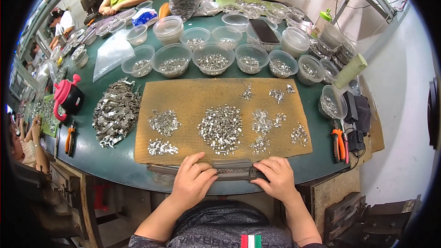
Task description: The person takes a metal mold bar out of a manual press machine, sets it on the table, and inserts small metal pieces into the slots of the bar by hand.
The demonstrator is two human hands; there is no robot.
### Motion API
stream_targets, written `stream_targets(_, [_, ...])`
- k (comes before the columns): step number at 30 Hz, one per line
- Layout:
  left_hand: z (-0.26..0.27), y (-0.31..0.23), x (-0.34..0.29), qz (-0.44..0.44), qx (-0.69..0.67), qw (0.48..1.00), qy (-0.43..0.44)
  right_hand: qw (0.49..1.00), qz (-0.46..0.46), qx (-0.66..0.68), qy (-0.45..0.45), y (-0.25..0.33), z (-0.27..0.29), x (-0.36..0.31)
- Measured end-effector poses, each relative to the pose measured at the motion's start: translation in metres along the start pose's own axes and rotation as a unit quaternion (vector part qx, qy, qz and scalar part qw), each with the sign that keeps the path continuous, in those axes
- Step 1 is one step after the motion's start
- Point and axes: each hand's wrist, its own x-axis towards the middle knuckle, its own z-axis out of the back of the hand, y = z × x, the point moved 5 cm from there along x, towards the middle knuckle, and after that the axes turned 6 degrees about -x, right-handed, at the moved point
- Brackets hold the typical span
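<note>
A long dark metal bar (234, 172) lies along the table's front edge, with a slotted row of small parts in its middle. My left hand (193, 178) grips it left of that row, thumb and fingers closed in. Around its right part is my right hand (276, 177), thumb below and fingers above, beside a dark block. Just beyond, a tan textured mat (188, 98) carries a large central heap of small silver metal pieces (220, 128). Smaller piles of silver pieces (164, 122) lie to its left, and several more are on its right. The fingertips partly hide the bar.
Plastic bowls (213, 59) of metal pieces line the mat's far side. Left are a mound of metal strips (117, 112), orange-handled pliers (70, 140) and a pink-lidded black jug (69, 94). Other pliers (339, 143) lie right. A phone (263, 31) rests on a container. Co-workers sit around.
</note>
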Motion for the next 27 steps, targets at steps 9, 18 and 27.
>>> stream_targets(9, [0.052,0.011,0.014,0.023,-0.059,0.994,-0.091,1.0,-0.003,-0.015,-0.016,-0.002,0.0,-0.004])
stream_targets(18, [0.172,0.116,0.012,0.169,0.085,0.963,-0.191,0.998,-0.035,0.03,-0.031,-0.001,-0.007,-0.012])
stream_targets(27, [0.196,0.147,-0.042,0.152,0.278,0.919,-0.235,1.0,-0.004,0.022,0.02,0.003,0.0,-0.002])
